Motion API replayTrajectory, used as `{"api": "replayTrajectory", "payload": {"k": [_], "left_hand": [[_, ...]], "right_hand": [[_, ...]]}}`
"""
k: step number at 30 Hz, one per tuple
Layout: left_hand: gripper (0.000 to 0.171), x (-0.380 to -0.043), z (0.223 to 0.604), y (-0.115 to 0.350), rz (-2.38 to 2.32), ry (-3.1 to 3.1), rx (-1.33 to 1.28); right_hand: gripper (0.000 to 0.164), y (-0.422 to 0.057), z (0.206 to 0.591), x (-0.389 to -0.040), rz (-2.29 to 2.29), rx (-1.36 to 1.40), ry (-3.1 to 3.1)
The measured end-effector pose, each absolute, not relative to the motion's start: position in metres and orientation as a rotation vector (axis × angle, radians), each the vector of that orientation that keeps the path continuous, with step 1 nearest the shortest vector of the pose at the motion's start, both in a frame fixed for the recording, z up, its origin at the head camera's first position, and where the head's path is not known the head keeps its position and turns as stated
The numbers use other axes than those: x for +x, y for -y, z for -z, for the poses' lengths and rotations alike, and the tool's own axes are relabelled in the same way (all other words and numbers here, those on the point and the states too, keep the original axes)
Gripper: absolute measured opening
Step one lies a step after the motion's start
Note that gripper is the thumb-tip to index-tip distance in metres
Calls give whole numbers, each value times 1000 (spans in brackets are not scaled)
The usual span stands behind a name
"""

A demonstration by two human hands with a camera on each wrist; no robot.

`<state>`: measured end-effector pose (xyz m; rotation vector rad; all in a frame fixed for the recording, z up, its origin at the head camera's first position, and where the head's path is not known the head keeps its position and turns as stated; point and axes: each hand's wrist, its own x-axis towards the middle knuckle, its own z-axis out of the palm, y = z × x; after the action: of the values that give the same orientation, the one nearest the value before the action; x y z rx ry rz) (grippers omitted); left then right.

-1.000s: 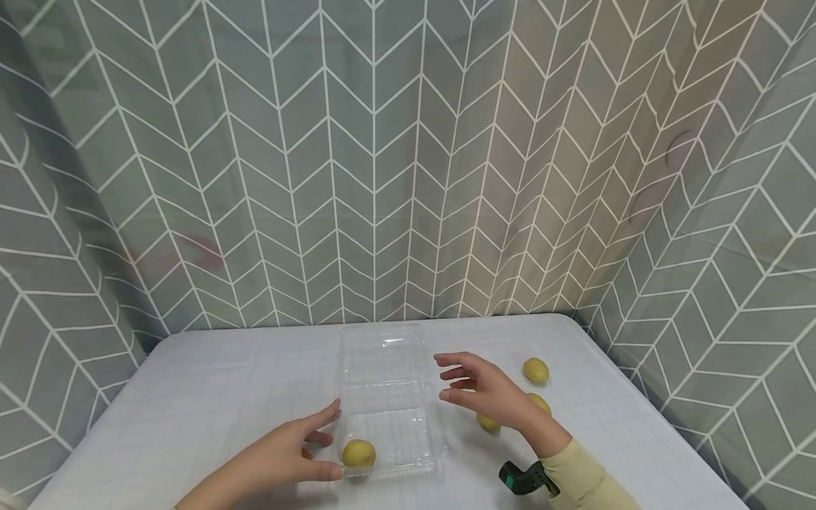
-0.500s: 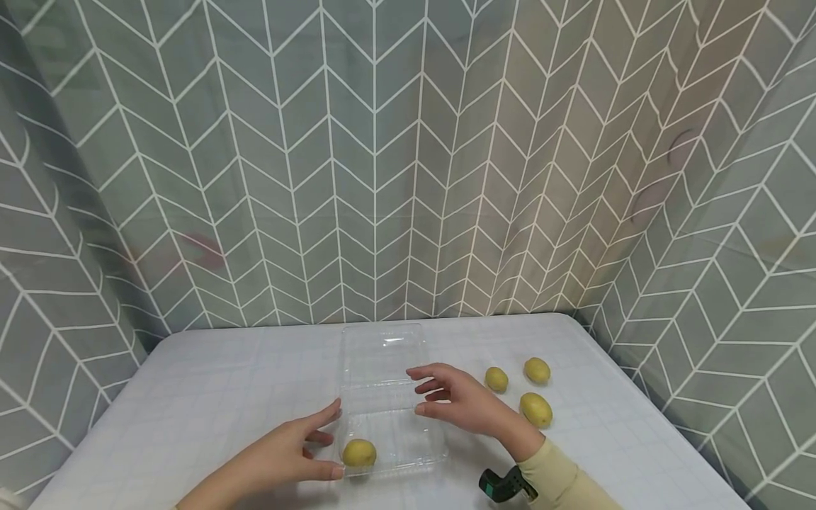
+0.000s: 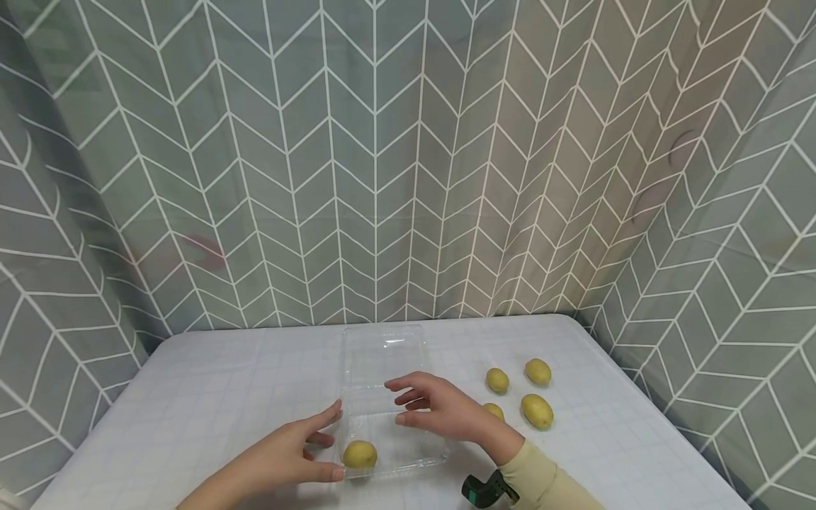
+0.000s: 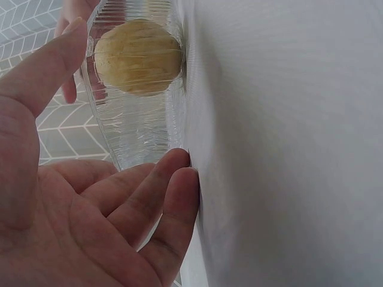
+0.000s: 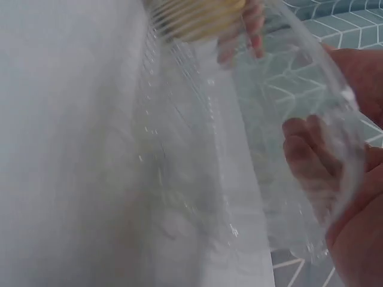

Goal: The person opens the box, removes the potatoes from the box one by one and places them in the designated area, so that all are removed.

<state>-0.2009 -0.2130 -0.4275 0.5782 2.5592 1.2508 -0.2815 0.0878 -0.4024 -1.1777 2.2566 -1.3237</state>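
A clear plastic clamshell container (image 3: pixel 382 354) lies open on the table, its lid folded back to the far side. One lemon (image 3: pixel 360 455) sits in the near left corner of its base. My left hand (image 3: pixel 287 453) rests at the container's left side, thumb and fingers spread apart, the thumb tip at the rim beside the lemon. In the left wrist view the thumb (image 4: pixel 48 75) touches the plastic wall. Over the right half of the base, my right hand (image 3: pixel 443 409) hovers with loosely bent fingers and nothing in them; the right wrist view shows its fingers (image 5: pixel 305 149) through the plastic.
Several loose lemons lie right of the container, among them a far lemon (image 3: pixel 538 372) and a nearer lemon (image 3: pixel 537 411); another lemon (image 3: pixel 494 410) is partly covered by my right hand. A white cloth covers the table (image 3: pixel 223 382). A patterned curtain (image 3: pixel 395 177) stands behind it.
My right hand has moved left, from beside the container to over its base, uncovering lemons on the right. The left hand and the lemon in the container have stayed in place.
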Motion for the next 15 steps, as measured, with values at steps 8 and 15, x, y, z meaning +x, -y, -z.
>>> {"api": "replayTrajectory", "payload": {"k": [8,15], "left_hand": [[98,-201,429,213,-1219,-2578,566],[97,-202,428,213,-1240,-2568,596]], "right_hand": [[47,-75,406,-282,1300,-1222,-2203],[45,-66,405,-280,1246,-1250,-2149]]}}
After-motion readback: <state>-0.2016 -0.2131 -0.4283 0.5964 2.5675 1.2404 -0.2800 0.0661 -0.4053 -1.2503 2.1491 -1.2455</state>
